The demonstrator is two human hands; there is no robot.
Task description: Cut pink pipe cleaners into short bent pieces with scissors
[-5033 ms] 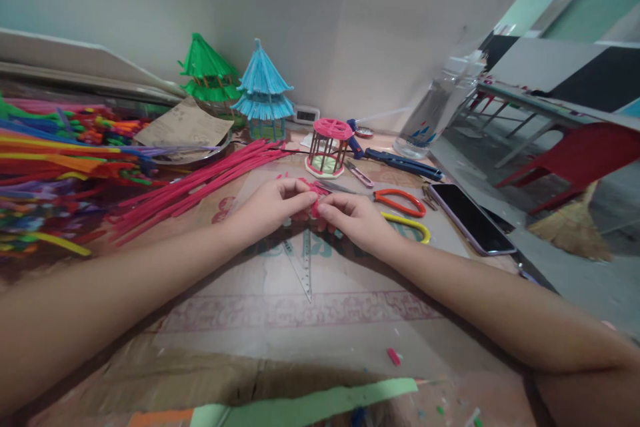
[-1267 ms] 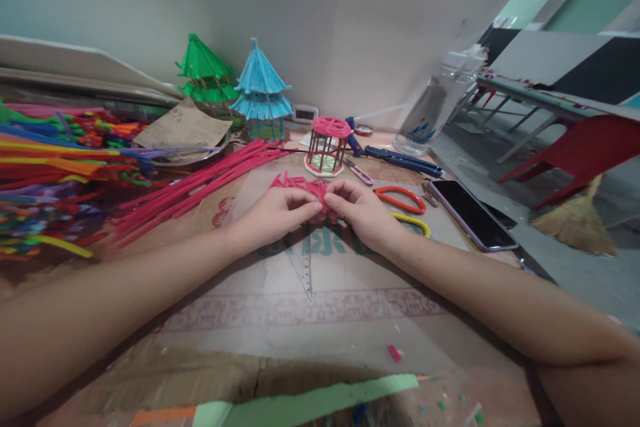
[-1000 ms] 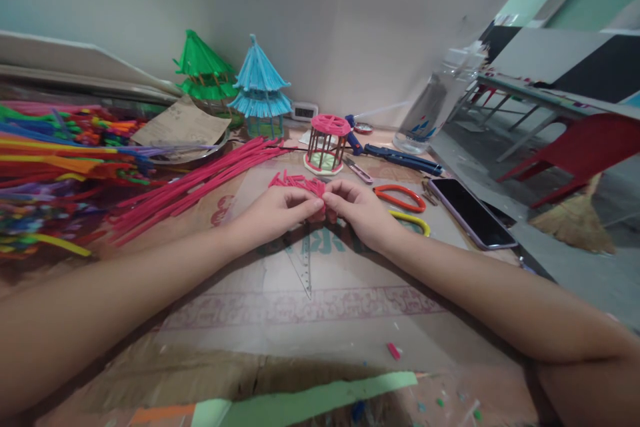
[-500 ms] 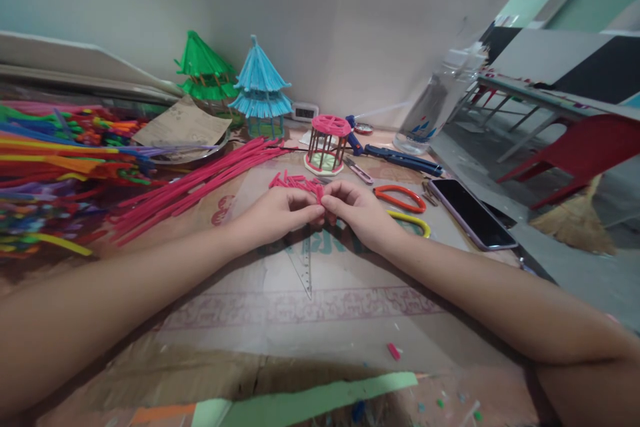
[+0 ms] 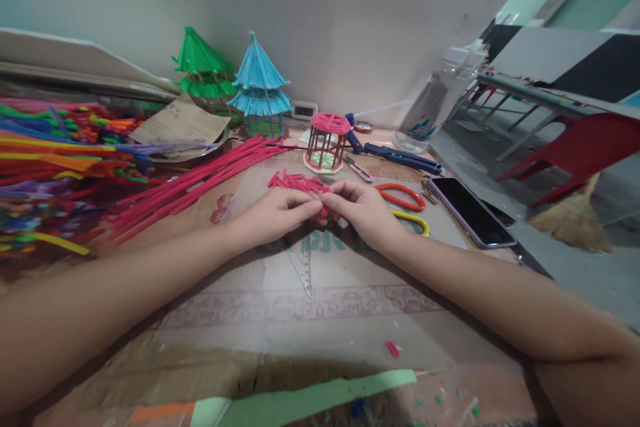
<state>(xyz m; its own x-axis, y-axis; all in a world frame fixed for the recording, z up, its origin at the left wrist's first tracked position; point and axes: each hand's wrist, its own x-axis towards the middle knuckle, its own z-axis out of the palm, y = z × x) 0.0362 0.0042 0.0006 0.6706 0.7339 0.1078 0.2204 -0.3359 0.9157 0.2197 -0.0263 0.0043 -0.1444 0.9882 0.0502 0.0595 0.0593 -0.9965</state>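
Note:
My left hand (image 5: pixel 280 215) and my right hand (image 5: pixel 364 212) meet at the middle of the table, thumbs and fingertips pinched together. Between them is a short pink pipe cleaner piece (image 5: pixel 325 191), mostly covered by the fingers. Just beyond lies a small heap of cut pink pipe cleaner pieces (image 5: pixel 293 180). Behind that stands a little round pavilion frame (image 5: pixel 327 123) with a pink top, brown posts and a pale base. A clear triangular ruler (image 5: pixel 306 273) lies under my hands. Scissors with orange and yellow handles (image 5: pixel 414 219) rest by my right hand.
Long pink pipe cleaners (image 5: pixel 200 177) and multicoloured bundles (image 5: pixel 55 153) spread leftward. Green (image 5: pixel 197 57) and blue (image 5: pixel 257 73) pagodas stand at the wall. At right are a phone (image 5: pixel 470 210), a bottle (image 5: pixel 425 107), a blue tool (image 5: pixel 403 158) and a glue gun (image 5: pixel 354 137).
The pink piece, upright above my fingertips before, now shows lower and is more hidden between them. My fingers have shifted slightly; both arms stay nearly in place.

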